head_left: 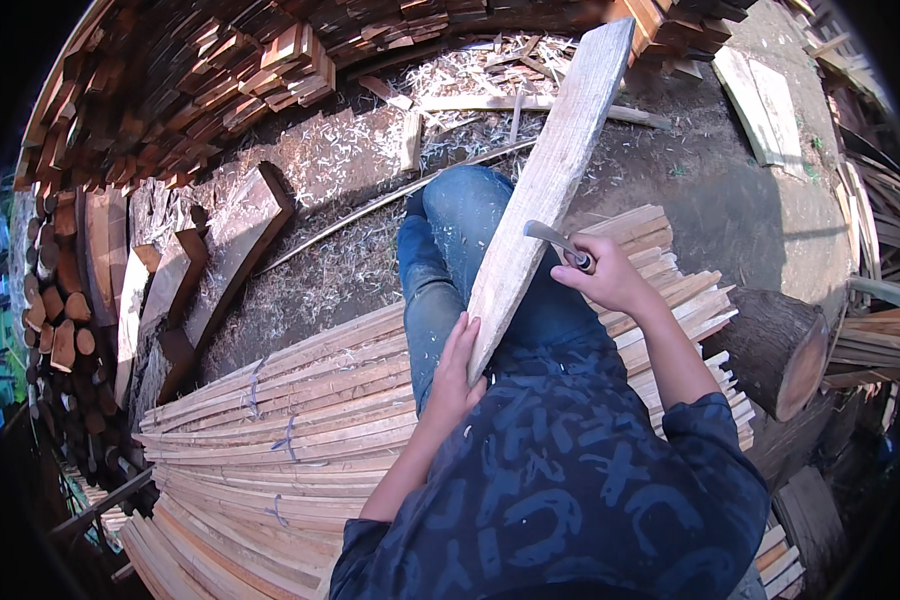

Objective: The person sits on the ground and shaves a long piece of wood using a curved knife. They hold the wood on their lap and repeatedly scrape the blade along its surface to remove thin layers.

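A long pale wooden plank (558, 145) lies slantwise across my jean-clad legs, its near end at my waist and its far end pointing up and to the right. My left hand (457, 372) grips the near end, fingers along the left edge. My right hand (610, 275) is closed around the dark handle of a curved-bladed knife (552, 236). The metal blade points left and lies over the plank's right edge, near its middle. Whether the blade touches the wood, I cannot tell.
I sit on bundles of thin wooden slats (300, 395) bound with ties. To the right lies a thick log (775, 350). Stacked timber (260, 70) rises ahead, with wood shavings (460, 80) on the ground before it. Heavy beams (235, 250) stand at left, near piled round logs (65, 340).
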`<state>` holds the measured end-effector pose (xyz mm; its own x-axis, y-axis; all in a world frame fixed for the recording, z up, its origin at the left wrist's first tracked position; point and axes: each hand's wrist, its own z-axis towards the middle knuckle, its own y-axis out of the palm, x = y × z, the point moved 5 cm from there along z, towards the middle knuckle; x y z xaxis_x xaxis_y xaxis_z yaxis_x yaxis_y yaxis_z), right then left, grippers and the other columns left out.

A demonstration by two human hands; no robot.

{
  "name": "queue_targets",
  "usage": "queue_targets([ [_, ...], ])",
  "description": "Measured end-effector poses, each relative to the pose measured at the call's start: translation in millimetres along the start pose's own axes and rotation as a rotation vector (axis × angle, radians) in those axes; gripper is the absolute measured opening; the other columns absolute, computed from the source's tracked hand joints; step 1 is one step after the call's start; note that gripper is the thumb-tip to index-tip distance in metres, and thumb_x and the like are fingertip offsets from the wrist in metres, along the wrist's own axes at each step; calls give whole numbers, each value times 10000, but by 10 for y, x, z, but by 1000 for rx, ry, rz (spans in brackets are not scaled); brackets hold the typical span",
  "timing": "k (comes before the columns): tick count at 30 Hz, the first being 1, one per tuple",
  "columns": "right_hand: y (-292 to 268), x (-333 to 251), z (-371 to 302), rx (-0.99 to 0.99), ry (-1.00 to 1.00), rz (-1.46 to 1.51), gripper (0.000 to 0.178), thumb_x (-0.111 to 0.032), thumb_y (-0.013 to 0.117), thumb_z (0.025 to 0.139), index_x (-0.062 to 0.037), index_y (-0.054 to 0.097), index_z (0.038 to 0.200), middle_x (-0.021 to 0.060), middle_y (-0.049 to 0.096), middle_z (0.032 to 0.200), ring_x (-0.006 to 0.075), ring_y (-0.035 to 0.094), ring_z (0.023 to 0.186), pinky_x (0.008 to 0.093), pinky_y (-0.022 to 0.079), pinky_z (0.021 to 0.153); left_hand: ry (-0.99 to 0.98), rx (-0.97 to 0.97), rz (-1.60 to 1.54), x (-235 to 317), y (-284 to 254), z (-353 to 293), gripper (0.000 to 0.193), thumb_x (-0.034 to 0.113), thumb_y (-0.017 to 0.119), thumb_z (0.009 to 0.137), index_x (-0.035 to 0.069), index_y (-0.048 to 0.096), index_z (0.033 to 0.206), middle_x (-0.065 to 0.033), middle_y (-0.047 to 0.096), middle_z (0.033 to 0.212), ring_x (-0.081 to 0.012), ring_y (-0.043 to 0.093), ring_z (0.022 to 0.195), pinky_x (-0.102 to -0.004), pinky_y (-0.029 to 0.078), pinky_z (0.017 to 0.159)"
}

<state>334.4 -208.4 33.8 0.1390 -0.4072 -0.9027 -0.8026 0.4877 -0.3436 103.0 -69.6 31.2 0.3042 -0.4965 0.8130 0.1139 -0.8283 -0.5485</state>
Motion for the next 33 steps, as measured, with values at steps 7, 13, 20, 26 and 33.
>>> queue_targets([
  [7, -149, 194, -234, 112, 149, 552, 241, 63, 497, 735, -72, 398, 909, 16, 489, 763, 58, 424, 569, 211, 351, 479, -78, 176, 93, -61, 14, -45, 903, 75, 684, 572, 79, 355, 1413, -272, 326, 1440, -443, 367, 1309, -476, 338, 1069],
  [13, -55, 173, -547, 55, 161, 620, 246, 101, 466, 766, -84, 381, 905, 28, 496, 796, 51, 406, 519, 199, 318, 422, -103, 295, 90, -45, -49, -19, 893, 71, 687, 576, 83, 348, 1402, -199, 508, 1308, -390, 543, 1126, -433, 425, 983],
  [20, -180, 189, -562, 44, 193, 493, 44, 30, 555, 884, 2, 572, 914, 52, 565, 810, 63, 511, 525, 218, 436, 440, 47, 319, 291, -249, -226, 176, 951, 54, 711, 551, 124, 337, 1423, -182, 526, 1263, -370, 533, 1120, -434, 442, 933],
  [26, 184, 81, -566, -242, 373, 411, 180, -9, 573, 909, 59, 578, 1076, 44, 558, 736, 55, 502, 513, 207, 445, 423, -34, 207, 156, -369, -471, 227, 1035, 67, 723, 536, 127, 249, 1455, -203, 531, 1253, -397, 543, 1114, -440, 462, 912],
  [33, 790, 126, -1121, -326, 482, 727, 349, -92, 586, 898, 28, 536, 1221, 79, 594, 805, 91, 486, 568, 206, 413, 495, -264, 206, 156, -664, -478, 169, 828, 146, 732, 574, 71, 387, 1323, -227, 622, 1033, -444, 568, 1010, -452, 464, 854],
])
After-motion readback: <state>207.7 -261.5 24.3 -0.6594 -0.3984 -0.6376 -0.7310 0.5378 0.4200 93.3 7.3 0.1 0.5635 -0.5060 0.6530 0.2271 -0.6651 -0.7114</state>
